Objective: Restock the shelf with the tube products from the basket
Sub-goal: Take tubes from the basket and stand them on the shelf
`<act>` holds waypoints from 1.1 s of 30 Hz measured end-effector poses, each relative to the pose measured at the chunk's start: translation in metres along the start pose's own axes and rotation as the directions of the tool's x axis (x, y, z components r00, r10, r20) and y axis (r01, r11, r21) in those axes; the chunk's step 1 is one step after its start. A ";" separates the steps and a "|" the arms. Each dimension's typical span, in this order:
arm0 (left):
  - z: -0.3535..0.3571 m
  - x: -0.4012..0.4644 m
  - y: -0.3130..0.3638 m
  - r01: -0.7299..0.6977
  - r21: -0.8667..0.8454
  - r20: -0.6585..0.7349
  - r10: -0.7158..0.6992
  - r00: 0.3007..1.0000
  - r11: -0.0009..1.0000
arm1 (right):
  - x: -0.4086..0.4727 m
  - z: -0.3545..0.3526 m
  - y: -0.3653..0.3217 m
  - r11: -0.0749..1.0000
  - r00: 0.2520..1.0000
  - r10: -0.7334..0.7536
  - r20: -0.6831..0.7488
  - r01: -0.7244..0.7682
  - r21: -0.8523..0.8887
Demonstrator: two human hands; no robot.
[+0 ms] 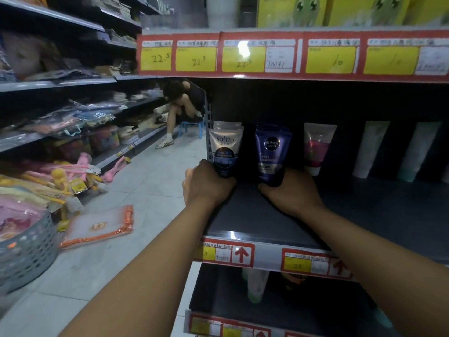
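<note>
Both my arms reach onto a dark shelf. My left hand grips the base of a white and blue Softto tube standing upright at the shelf's left end, with more white tubes right behind it. My right hand grips the base of a purple Nivea Men tube, also upright, with another behind it. A white and pink tube stands further right. Pale tubes line the back. A grey basket sits at the lower left; no tubes show in it.
A red and yellow price strip runs overhead, another along the shelf's front edge. A person sits on a blue stool down the aisle. Packets and pink and yellow goods lie on the tiled floor.
</note>
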State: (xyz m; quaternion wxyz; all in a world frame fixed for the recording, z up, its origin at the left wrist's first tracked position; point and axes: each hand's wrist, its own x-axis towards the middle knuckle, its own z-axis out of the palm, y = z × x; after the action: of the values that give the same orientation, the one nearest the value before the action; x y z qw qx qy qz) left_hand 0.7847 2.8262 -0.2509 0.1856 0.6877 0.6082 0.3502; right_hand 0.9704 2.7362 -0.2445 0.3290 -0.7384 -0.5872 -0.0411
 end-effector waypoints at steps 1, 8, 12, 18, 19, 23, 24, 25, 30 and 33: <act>0.001 0.001 0.000 -0.003 0.002 0.000 0.003 1.000 1.000 | 0.000 0.000 0.001 1.000 1.000 -0.004 0.002 0.004 0.003; 0.004 0.005 -0.005 -0.037 0.005 -0.014 0.038 0.999 0.999 | 0.003 0.003 0.004 1.000 1.000 0.005 0.007 -0.005 0.019; 0.004 0.006 -0.005 -0.055 0.009 -0.013 0.056 0.998 0.998 | 0.004 0.005 0.005 1.000 1.000 -0.001 0.002 0.001 0.016; 0.005 0.009 -0.007 -0.069 0.020 -0.007 0.070 0.998 0.997 | 0.005 0.006 0.007 1.000 1.000 -0.002 -0.008 0.003 0.025; 0.006 0.010 -0.007 -0.073 0.023 -0.007 0.073 0.997 0.997 | 0.006 0.007 0.007 1.000 1.000 -0.004 -0.006 0.004 0.025; 0.006 0.010 -0.007 -0.072 0.034 0.002 0.072 0.997 0.997 | 0.007 0.008 0.008 1.000 1.000 0.007 0.006 -0.007 0.029; 0.006 0.010 -0.007 -0.069 0.043 0.012 0.068 0.998 0.997 | 0.007 0.008 0.008 1.000 1.000 0.012 0.014 -0.012 0.027; 0.005 0.009 -0.005 -0.069 0.058 0.027 0.068 0.997 0.996 | 0.007 0.007 0.008 1.000 0.999 0.019 0.025 -0.020 0.022; -0.003 0.000 0.003 -0.053 0.088 0.067 0.047 0.997 0.995 | 0.005 0.003 0.006 0.999 0.998 0.045 0.046 -0.044 -0.018; -0.010 -0.006 0.007 -0.056 0.073 0.095 0.049 0.994 0.996 | 0.000 -0.003 0.004 0.997 0.995 0.062 0.073 -0.059 -0.044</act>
State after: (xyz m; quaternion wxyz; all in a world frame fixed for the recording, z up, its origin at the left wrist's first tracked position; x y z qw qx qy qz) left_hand 0.7822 2.8170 -0.2411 0.1785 0.7257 0.5932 0.2994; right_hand 0.9749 2.7344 -0.2434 0.2927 -0.7636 -0.5753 -0.0161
